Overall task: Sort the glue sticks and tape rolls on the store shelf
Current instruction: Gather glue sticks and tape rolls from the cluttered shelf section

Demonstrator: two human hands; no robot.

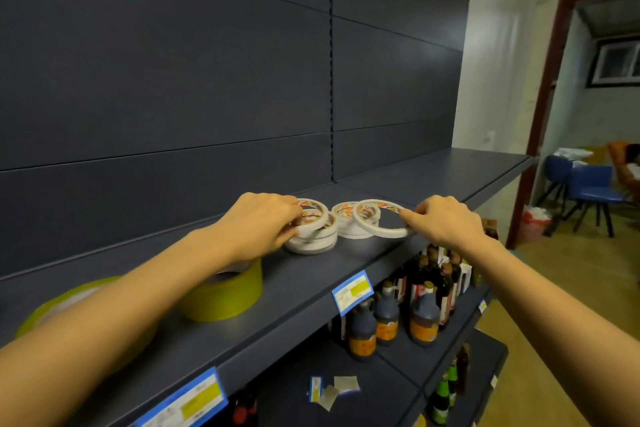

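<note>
1. Pinching grips are showing on both sides: the left hand is curling its fingers round the top roll of the left stack, and the right hand is pinching the rim of a single white roll.
2. Two wide green tape rolls are lying flat at the left of the shelf, partly under the left forearm. They are sitting apart from the white ones, probably as a group sorted by kind.
3. The left hand is probably steadying its stack so that the thin rolls are not sliding off.
4. A second white stack is standing just beside the first.
5. The single white roll is tilting, its left edge overlapping the second white stack. Judging by this, it is being set on top.
6. All the white rolls are showing as thin rings with orange-and-red printed labels. Glue sticks are not showing anywhere in view.
</note>
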